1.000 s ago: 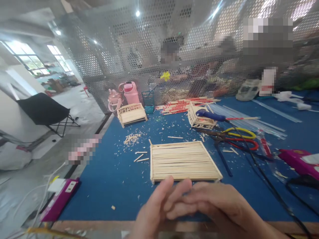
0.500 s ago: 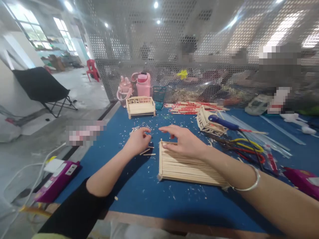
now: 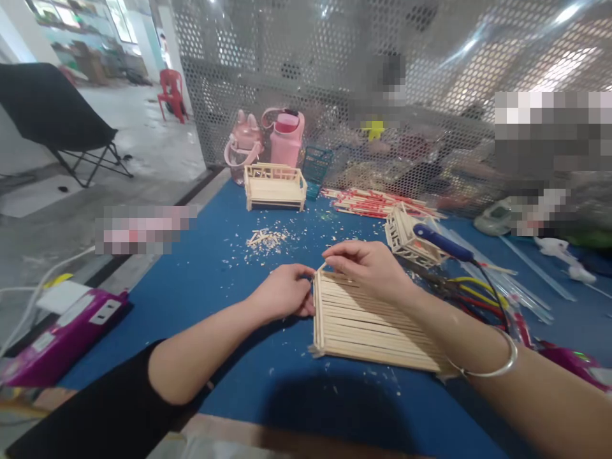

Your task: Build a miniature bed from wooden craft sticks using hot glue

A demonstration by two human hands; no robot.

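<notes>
A flat panel of glued wooden sticks (image 3: 373, 322) lies on the blue table (image 3: 229, 293) in front of me. My left hand (image 3: 283, 292) is curled against the panel's left edge, fingers closed on it. My right hand (image 3: 368, 266) rests over the panel's far left corner and pinches a thin wooden stick (image 3: 323, 265) there. A silver bangle (image 3: 492, 366) circles my right wrist.
A small stick bench (image 3: 275, 186) stands at the back with pink bottles (image 3: 287, 137) behind it. A second stick frame (image 3: 408, 237) holds a blue-handled tool (image 3: 442, 241). Red-tipped sticks (image 3: 377, 201), pliers and cables (image 3: 473, 290) lie to the right. A purple power strip (image 3: 62, 335) sits left. A mesh screen backs the table.
Both hands came apart from near my body, reached forward over the table, then closed in on the panel's left end. The right hand now pinches a stick. The view has tilted down.
</notes>
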